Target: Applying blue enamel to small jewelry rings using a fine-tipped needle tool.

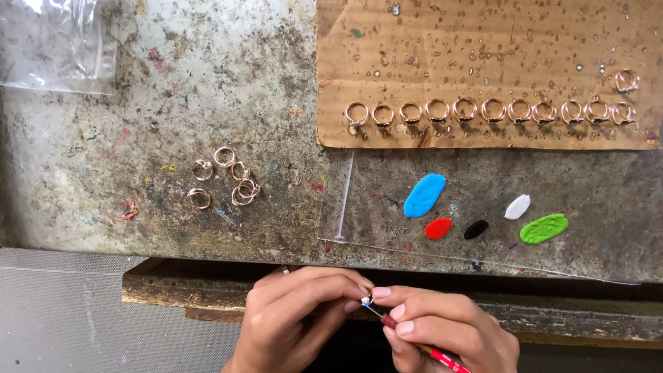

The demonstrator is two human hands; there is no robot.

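My left hand (297, 314) pinches a small ring (366, 301) between fingertips, below the front edge of the worn table (207, 83). My right hand (445, 331) grips a thin red-handled brush (442, 358) whose tip touches the ring. Blobs of paint lie on a clear plastic sheet (359, 207): blue (424, 195), red (438, 228), black (476, 229), white (517, 206) and green (543, 228). Several loose rose-gold rings (224, 182) sit on the table to the left.
A water-spotted cardboard sheet (483, 41) at the back right carries a row of several rings (490, 110). A clear plastic bag (59, 45) lies at the back left. A wooden ledge (173, 287) runs under the table edge.
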